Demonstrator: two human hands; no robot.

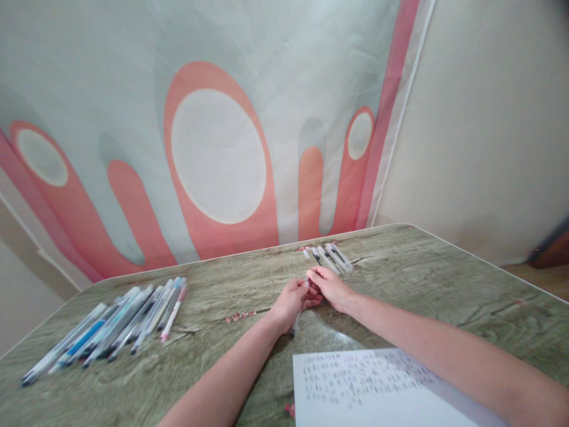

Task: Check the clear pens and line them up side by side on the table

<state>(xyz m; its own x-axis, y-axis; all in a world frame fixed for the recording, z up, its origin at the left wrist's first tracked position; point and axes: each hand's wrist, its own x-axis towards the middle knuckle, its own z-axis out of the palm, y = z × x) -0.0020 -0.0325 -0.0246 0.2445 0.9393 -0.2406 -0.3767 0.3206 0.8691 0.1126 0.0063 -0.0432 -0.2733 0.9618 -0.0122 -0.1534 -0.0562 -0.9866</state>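
White paper (pixel 347 409) covered in dark handwriting along its upper part lies nearest, flat on the surface (pixel 400 267), with the right forearm (pixel 413 332) passing over its far right side. Just beyond the paper, the two hands meet. The left hand (pixel 287 302) is closed on a slender pen (pixel 296 323), which slants down out of the grasp with its dark end low, near the surface. The right hand (pixel 331 287) is narrowed too, thumb and fingers drawn together at the pen's upper end; whether it grips the pen or some small part there, I cannot tell.

The step in hand looks like close two-handed work at that upper end. As I judge it, such handling calls for a steady left hold and a light, well-aligned pinch from the right, since so thin a barrel could easily roll or tilt.

Away to the left lies a loose group of pens (pixel 124 320), mostly pale with dark ends, one bright blue and one pink and white at its right edge. Past the hands, near the far edge, is a short row of slim pale and dark pieces (pixel 329 258), too blurred to identify surely. Behind the surface hangs a grey-and-coral printed cloth (pixel 222 237), with a plain wall (pixel 480 148) to its right.
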